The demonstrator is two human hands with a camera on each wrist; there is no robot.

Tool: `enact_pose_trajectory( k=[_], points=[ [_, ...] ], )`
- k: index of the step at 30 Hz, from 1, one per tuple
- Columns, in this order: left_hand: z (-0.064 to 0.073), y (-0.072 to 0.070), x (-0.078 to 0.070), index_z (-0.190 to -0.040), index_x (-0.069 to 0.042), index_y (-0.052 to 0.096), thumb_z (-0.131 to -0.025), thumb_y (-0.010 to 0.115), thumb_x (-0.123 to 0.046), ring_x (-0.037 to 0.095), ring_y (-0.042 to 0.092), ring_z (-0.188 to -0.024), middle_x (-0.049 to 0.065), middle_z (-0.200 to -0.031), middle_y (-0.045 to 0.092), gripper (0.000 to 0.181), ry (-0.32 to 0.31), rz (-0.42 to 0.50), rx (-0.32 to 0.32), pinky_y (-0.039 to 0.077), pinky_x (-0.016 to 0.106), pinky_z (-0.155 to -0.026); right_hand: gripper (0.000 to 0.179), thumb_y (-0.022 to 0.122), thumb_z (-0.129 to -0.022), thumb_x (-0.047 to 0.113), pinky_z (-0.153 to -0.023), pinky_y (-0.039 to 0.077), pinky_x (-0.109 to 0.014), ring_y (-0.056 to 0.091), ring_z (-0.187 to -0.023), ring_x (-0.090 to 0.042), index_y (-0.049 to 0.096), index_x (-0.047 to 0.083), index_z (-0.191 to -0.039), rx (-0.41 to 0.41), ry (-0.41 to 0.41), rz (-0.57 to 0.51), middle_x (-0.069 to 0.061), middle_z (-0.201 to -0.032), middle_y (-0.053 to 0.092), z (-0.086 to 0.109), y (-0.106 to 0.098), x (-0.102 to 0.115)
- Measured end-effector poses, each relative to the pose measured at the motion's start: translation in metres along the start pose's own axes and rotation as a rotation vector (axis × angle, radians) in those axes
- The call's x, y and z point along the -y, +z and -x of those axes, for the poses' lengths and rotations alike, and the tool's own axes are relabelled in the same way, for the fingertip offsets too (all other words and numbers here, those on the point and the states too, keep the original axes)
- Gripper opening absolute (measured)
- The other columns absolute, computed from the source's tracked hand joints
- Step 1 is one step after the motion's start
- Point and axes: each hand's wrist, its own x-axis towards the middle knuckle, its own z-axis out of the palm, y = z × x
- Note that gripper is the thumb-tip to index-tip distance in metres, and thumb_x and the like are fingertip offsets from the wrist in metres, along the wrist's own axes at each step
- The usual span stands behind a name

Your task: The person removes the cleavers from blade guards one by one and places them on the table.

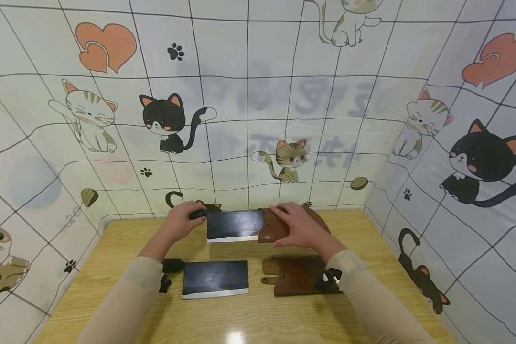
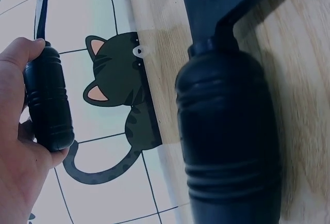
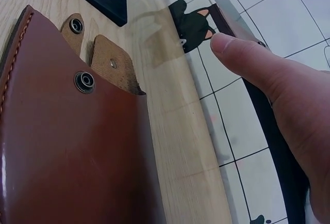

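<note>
My left hand [image 1: 181, 222] grips the black handle [image 2: 49, 100] of a cleaver [image 1: 234, 225] at the table's far side. The dark blade with its bright lower edge points right and meets the mouth of a brown leather sheath [image 1: 267, 228]. How much of the blade is inside cannot be told. My right hand [image 1: 300, 224] holds that sheath, thumb on the near side. Closer to me lies a second cleaver [image 1: 215, 278], its black handle [image 2: 229, 131] to the left. A second sheath [image 1: 294, 278], with snap straps, lies below my right forearm.
The wooden table [image 1: 241, 317] carries the second cleaver and sheath side by side. Cloth printed with cats and grid lines [image 1: 247, 105] hangs behind and along both sides. Black wrist devices [image 1: 328, 279] sit above the tabletop.
</note>
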Motion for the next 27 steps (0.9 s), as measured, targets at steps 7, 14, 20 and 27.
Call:
enact_pose_trajectory(
  k=[7, 14, 20, 27],
  points=[
    [0.002, -0.005, 0.008, -0.136, -0.005, 0.077, -0.104, 0.081, -0.022, 0.032, 0.07, -0.1, 0.011, -0.122, 0.073, 0.037, -0.004, 0.005, 0.013, 0.057, 0.056, -0.084, 0.121, 0.097, -0.077, 0.064, -0.122, 0.036, -0.064, 0.045, -0.15, -0.038, 0.042, 0.012, -0.172, -0.004, 0.0, -0.001, -0.014, -0.163, 0.048, 0.003, -0.001, -0.005],
    [0.006, -0.007, 0.017, -0.136, -0.005, 0.077, -0.105, 0.08, -0.021, 0.036, 0.071, -0.109, 0.012, -0.126, 0.074, 0.036, -0.002, -0.008, 0.011, 0.058, 0.059, -0.089, 0.121, 0.098, -0.078, 0.06, -0.121, 0.037, -0.064, 0.045, -0.149, -0.038, 0.04, 0.014, -0.173, 0.005, 0.015, -0.019, -0.014, -0.163, 0.048, 0.007, -0.003, -0.009],
    [0.011, -0.011, 0.023, -0.136, -0.005, 0.077, -0.104, 0.081, -0.021, 0.038, 0.071, -0.112, 0.013, -0.128, 0.074, 0.036, -0.013, -0.007, 0.005, 0.057, 0.06, -0.091, 0.12, 0.1, -0.077, 0.057, -0.122, 0.036, -0.066, 0.044, -0.151, -0.042, 0.043, 0.01, -0.171, 0.005, 0.028, -0.03, -0.016, -0.164, 0.048, 0.01, -0.008, -0.011],
    [0.015, -0.015, 0.031, -0.133, -0.004, 0.078, -0.103, 0.081, -0.019, 0.034, 0.071, -0.101, 0.013, -0.12, 0.074, 0.034, -0.012, -0.031, 0.01, 0.058, 0.055, -0.084, 0.118, 0.101, -0.078, 0.053, -0.123, 0.035, -0.067, 0.043, -0.153, -0.044, 0.043, 0.008, -0.17, 0.009, 0.043, -0.041, -0.019, -0.165, 0.047, 0.014, -0.012, -0.016]
  ],
)
